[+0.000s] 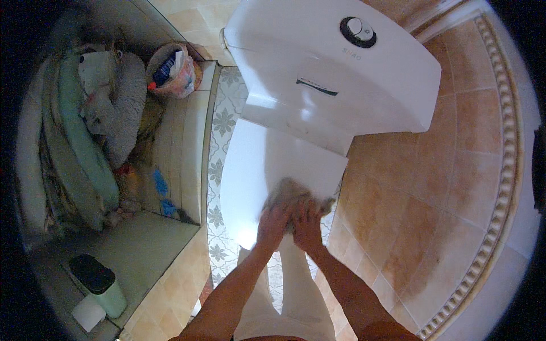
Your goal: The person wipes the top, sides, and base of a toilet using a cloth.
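Note:
The closed white lid [251,170] of a toilet lies before me, below its white tank [362,98]. A greyish-brown cloth [288,189] rests bunched on the lid's near part. My left hand [273,226] presses on it with the fingers pointing away from me. Close beside it on the right, my right hand [307,226] is on the same cloth, near the lid's right edge. Blur and the folds hide part of the fingertips. A round flush button [360,30] is set in the tank top.
Patterned floor tiles [224,121] run left of the toilet. Further left are a bin with a plastic bag [187,76], a pale fluffy item [128,111], a green item [81,145], blue scraps [161,183], a green container [100,285] and a white paper roll [88,314]. A tiled wall [396,192] stands right.

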A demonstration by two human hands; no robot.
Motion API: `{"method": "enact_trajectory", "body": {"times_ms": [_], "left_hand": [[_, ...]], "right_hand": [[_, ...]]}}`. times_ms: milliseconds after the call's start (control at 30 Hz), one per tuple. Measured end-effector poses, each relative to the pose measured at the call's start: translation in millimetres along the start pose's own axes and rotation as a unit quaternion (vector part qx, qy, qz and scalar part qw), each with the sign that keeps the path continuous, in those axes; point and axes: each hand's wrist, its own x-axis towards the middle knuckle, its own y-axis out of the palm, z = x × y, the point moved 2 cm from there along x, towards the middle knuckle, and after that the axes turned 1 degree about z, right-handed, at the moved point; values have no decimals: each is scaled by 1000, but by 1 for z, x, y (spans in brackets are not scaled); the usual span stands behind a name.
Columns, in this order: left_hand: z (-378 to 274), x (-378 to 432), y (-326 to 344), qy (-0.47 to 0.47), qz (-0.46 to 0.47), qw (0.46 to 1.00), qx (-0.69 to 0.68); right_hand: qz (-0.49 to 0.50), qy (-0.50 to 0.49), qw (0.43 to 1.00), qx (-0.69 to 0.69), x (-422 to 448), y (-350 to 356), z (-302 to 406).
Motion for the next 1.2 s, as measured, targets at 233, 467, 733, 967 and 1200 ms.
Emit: {"method": "enact_trajectory", "body": {"times_ms": [233,467,733,967,1200], "left_hand": [[22,-77,-7,-178,188,966,8],[43,69,-25,-111,-58,992,31],[82,139,-41,-23,19,993,112],[66,-22,-16,-66,13,993,96],[64,-151,24,-163,41,986,9]], "right_hand": [[53,-180,977,102,-24,47,30],[-98,-200,975,-3,99,-18,-29],[-60,-25,998,0,144,-68,-18],[-64,-85,994,-9,35,14,47],[7,-86,996,-25,-46,51,126]]}}
